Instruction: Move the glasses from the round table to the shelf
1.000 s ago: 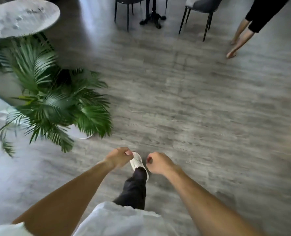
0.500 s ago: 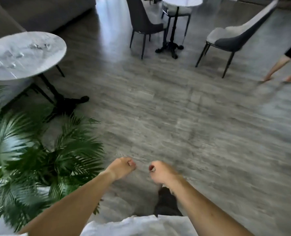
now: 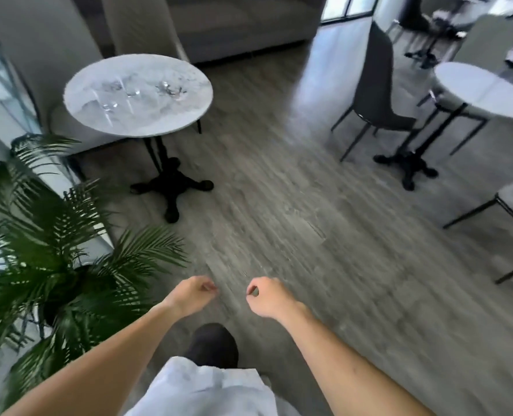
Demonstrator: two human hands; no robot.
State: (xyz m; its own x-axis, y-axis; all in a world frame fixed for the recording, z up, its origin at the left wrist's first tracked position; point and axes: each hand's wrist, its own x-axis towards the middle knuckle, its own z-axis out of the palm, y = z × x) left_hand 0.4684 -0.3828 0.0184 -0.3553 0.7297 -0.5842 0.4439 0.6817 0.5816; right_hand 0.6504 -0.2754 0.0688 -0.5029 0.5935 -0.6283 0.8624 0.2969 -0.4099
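Observation:
A round white marble table (image 3: pixel 174 118) on a black cast-iron foot stands at the upper left. Several clear glasses (image 3: pixel 135 91) stand on its top, blurred and hard to tell apart. My left hand (image 3: pixel 190 294) and my right hand (image 3: pixel 265 297) hang in front of me, low in the view and far from the table. Both have their fingers curled in and hold nothing. No shelf is in sight.
A leafy potted palm (image 3: pixel 54 259) fills the lower left, beside the path to the table. A grey sofa (image 3: pixel 234 28) lies behind the table. A second round table (image 3: pixel 483 88) with dark chairs (image 3: pixel 378 94) stands at the right. Grey wood floor (image 3: pixel 294 211) stretches between.
The view has tilted up and moved forward: the marble table with glasses has come closer and more central, the palm slid to the lower left. Both hands stay curled and empty.

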